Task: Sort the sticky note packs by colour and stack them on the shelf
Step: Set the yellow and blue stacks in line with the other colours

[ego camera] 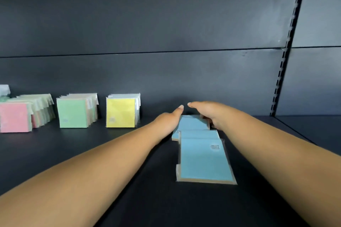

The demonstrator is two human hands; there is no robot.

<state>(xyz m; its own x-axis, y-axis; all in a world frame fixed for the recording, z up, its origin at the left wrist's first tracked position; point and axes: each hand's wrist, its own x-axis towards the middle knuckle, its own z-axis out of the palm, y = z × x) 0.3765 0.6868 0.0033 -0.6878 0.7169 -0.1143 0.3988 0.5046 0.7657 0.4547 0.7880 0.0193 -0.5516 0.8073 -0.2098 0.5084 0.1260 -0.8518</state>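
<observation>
Head view: both hands reach deep onto the dark shelf (92, 145). The left hand (170, 118) and right hand (206, 114) flank the far blue sticky note packs (203, 160), fingers extended; the toppled row runs toward the viewer.

Shelf (92, 153): dark painted metal, matt, smooth, faint sheen. Back panel (166, 24), upper frame: same finish, small scuffs at right. Slotted upright (287, 51), right: metal. Blue packs (204, 160), centre: matt paper in clear glossy plastic wrap. Pink packs (14, 117), green packs (72, 113), yellow packs (120, 112), left: likewise wrapped paper.
</observation>
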